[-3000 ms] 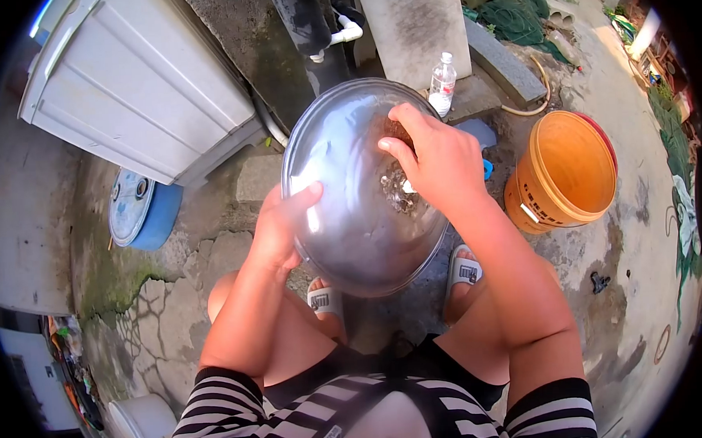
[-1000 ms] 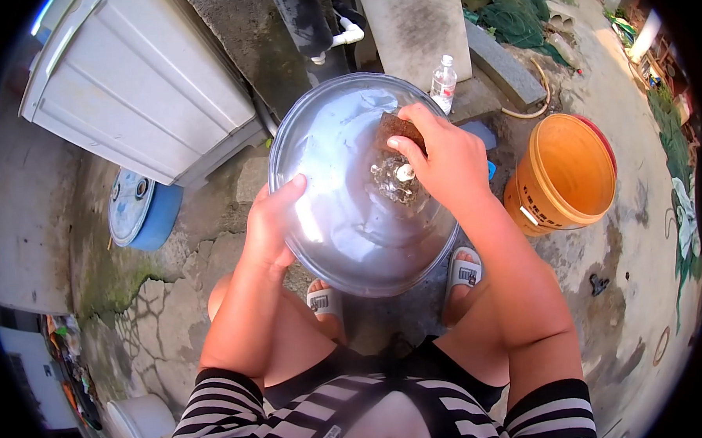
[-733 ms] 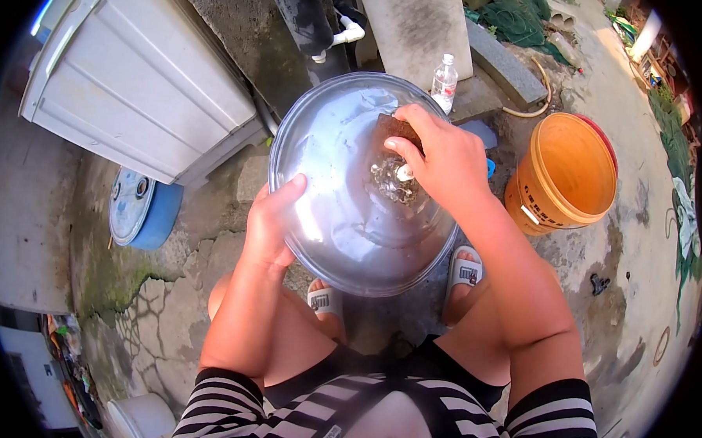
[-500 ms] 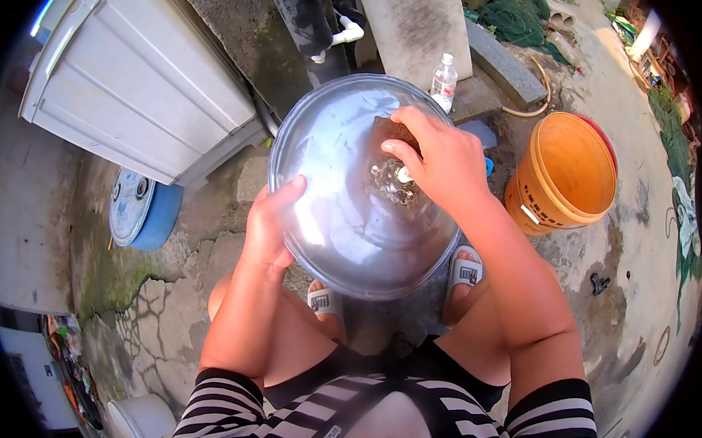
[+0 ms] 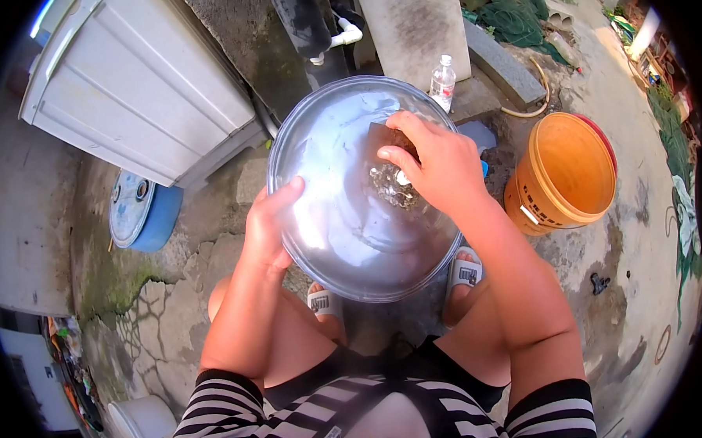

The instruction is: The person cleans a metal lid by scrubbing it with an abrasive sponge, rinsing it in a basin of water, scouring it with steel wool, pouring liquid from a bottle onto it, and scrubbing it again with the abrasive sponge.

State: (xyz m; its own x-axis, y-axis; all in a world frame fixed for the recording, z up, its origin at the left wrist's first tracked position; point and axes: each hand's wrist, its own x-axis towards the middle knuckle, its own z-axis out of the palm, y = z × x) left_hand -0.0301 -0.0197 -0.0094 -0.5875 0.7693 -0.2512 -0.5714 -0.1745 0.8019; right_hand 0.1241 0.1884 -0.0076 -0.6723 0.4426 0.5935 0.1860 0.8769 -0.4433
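Note:
A large round shiny metal lid (image 5: 343, 219) hangs above my feet, its domed face toward me. My left hand (image 5: 274, 222) grips its left rim, thumb on top and fingers hidden beneath. In my right hand (image 5: 434, 157) is a brown scouring pad (image 5: 380, 134), pinched between thumb and fingers and pressed on the lid right of centre. Just below the pad, a rough dark patch (image 5: 393, 190) with a small white piece surrounds the lid's middle.
An orange bucket (image 5: 572, 170) stands at the right, a clear bottle (image 5: 442, 83) beyond the lid. At the left are a big white bin (image 5: 141, 79) and a blue drum (image 5: 151, 212). A white bucket (image 5: 143, 420) lies lower left; green netting (image 5: 514, 12) is at the top.
Compared with three seconds ago, the lid faces me more fully. In the last half second my right hand and the pad have shifted slightly left, and the lid slightly down.

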